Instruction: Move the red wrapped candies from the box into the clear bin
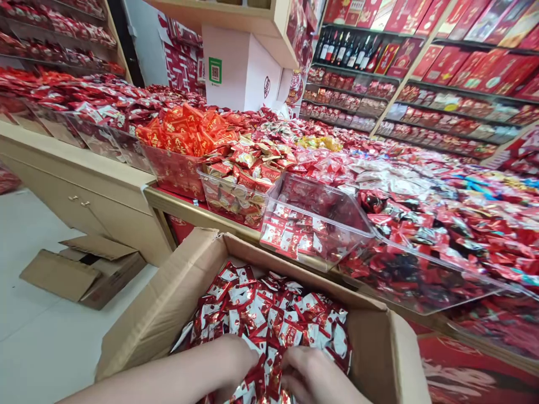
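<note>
At the bottom centre of the frame, a cardboard box (155, 314) holds a heap of red-and-white packets (252, 311), with the left hand (238, 359) and right hand (309, 367) reaching in, fingers partly buried, so I cannot tell whether either grip has closed on one. Just beyond, a clear bin (347, 242) with similar packets low inside stands beside heaped bins along the table (185, 209). A second carton (113, 286) lies on the floor (25, 336) at left; shelves (415, 68) with bottles (347, 50) fill the upper right.
</note>
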Motion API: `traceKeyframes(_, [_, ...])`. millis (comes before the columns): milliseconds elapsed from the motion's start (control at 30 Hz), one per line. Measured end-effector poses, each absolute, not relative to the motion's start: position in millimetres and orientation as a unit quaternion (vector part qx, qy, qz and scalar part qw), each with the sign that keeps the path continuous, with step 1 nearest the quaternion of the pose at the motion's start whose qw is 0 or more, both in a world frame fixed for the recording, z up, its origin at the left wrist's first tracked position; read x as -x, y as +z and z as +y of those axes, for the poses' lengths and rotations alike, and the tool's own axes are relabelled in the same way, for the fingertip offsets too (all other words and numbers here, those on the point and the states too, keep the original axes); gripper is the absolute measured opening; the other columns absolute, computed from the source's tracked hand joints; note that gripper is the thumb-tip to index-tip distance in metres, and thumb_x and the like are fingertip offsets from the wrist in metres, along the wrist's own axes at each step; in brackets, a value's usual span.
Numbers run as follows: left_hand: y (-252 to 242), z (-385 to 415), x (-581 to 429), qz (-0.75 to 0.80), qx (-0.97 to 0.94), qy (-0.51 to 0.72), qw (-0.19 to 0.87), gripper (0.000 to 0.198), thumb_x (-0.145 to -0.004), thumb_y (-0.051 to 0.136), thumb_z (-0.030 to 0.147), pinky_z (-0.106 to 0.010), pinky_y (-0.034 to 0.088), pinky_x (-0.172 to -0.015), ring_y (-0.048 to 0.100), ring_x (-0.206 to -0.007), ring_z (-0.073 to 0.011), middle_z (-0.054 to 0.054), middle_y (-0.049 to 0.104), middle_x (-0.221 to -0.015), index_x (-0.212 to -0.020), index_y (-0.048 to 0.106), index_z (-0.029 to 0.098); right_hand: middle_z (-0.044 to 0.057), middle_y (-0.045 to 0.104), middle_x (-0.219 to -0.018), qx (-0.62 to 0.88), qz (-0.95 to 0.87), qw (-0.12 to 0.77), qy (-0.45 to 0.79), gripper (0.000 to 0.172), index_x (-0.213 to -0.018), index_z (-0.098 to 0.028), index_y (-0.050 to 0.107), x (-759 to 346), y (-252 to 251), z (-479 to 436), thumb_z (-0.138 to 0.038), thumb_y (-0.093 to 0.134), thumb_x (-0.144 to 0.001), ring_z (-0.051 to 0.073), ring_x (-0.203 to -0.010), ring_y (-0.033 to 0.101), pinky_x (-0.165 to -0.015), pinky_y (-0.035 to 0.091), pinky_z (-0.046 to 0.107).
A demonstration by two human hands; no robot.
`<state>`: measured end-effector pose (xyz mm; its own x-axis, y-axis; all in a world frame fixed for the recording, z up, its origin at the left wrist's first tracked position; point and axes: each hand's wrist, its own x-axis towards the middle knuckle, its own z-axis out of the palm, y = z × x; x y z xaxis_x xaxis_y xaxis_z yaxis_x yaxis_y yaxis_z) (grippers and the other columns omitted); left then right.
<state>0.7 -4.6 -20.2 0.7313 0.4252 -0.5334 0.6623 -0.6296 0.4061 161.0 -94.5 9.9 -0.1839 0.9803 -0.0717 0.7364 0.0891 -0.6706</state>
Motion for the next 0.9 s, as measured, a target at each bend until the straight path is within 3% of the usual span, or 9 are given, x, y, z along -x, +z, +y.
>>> traceKeyframes(100, [-8.0, 5.8, 5.6, 0.294, -0.879, -0.169, 0.334, 0.022, -0.036, 0.072, 0.029, -0.032, 0.037, -0.045, 0.04, -0.037, -0.0148, 0.006, 0.039, -0.038, -0.049, 0.055, 0.021, 0.0, 0.06, -0.071, 0.631, -0.665, 0.197, 0.348, 0.012, -0.077, -0.021, 0.059, -161.7, -6.0, -90.0, -0.015, 0.051, -0.07, 0.011, -0.063, 0.052, -0.055, 0.038, 0.018])
traceKeyframes(167, [5.4, 15.0, 6.2, 0.295, -0.858, -0.152, 0.392, 0.019, -0.041, 0.069, 0.027, -0.026, 0.034, -0.043, 0.037, -0.038, -0.0114, 0.007, 0.04, -0.04, -0.051, 0.055, 0.021, 0.001, 0.06, -0.072, 0.621, -0.638, 0.218, 0.401, 0.011, -0.08, -0.02, 0.059, -163.0, -1.1, -84.7, -0.019, 0.053, -0.071, 0.012, -0.065, 0.052, -0.057, 0.039, 0.019])
traceKeyframes(333, [33.8, 34.0, -6.2, 0.307, -0.728, 0.074, 0.609, 0.022, -0.061, 0.06, 0.024, -0.02, 0.034, -0.049, 0.043, -0.051, -0.0089, 0.007, 0.047, -0.056, -0.081, 0.054, 0.018, 0.002, 0.058, -0.077, 0.566, -0.528, 0.353, 0.526, 0.028, -0.092, -0.018, 0.054, -163.9, 12.9, -70.4, -0.033, 0.059, -0.068, 0.014, -0.069, 0.052, -0.059, 0.042, 0.023])
traceKeyframes(467, [45.1, 34.7, -13.6, 0.314, -0.627, 0.173, 0.691, 0.04, -0.065, 0.06, 0.026, -0.021, 0.038, -0.056, 0.048, -0.056, -0.0084, 0.005, 0.052, -0.066, -0.102, 0.047, 0.019, 0.0, 0.052, -0.071, 0.516, -0.432, 0.444, 0.592, 0.022, -0.083, -0.017, 0.051, -161.3, 19.7, -61.5, -0.036, 0.055, -0.072, 0.013, -0.065, 0.05, -0.057, 0.044, 0.025])
traceKeyframes(567, [48.6, 28.5, -15.4, 0.345, -0.602, 0.171, 0.699, 0.029, -0.066, 0.06, 0.031, -0.022, 0.039, -0.061, 0.051, -0.066, -0.0106, 0.0, 0.058, -0.076, -0.091, 0.056, 0.017, -0.002, 0.049, -0.066, 0.521, -0.457, 0.457, 0.558, 0.02, -0.075, -0.016, 0.051, -158.7, 23.5, -61.0, -0.034, 0.057, -0.072, 0.011, -0.063, 0.048, -0.058, 0.042, 0.023])
traceKeyframes(667, [47.0, 23.6, -16.6, 0.381, -0.606, 0.202, 0.669, 0.021, -0.064, 0.062, 0.032, -0.023, 0.038, -0.062, 0.05, -0.065, -0.0116, 0.0, 0.059, -0.071, -0.073, 0.062, 0.014, -0.003, 0.047, -0.061, 0.528, -0.462, 0.46, 0.544, 0.021, -0.069, -0.016, 0.048, -157.0, 24.3, -63.6, -0.035, 0.058, -0.071, 0.01, -0.06, 0.048, -0.056, 0.039, 0.021])
traceKeyframes(900, [41.4, 23.1, -20.6, 0.386, -0.59, 0.258, 0.66, 0.02, -0.064, 0.062, 0.032, -0.022, 0.037, -0.059, 0.049, -0.061, -0.0106, 0.0, 0.058, -0.067, -0.071, 0.062, 0.013, -0.004, 0.045, -0.053, 0.552, -0.401, 0.483, 0.549, 0.03, -0.064, -0.015, 0.048, -156.4, 22.0, -64.7, -0.044, 0.055, -0.071, 0.009, -0.05, 0.049, -0.049, 0.038, 0.02])
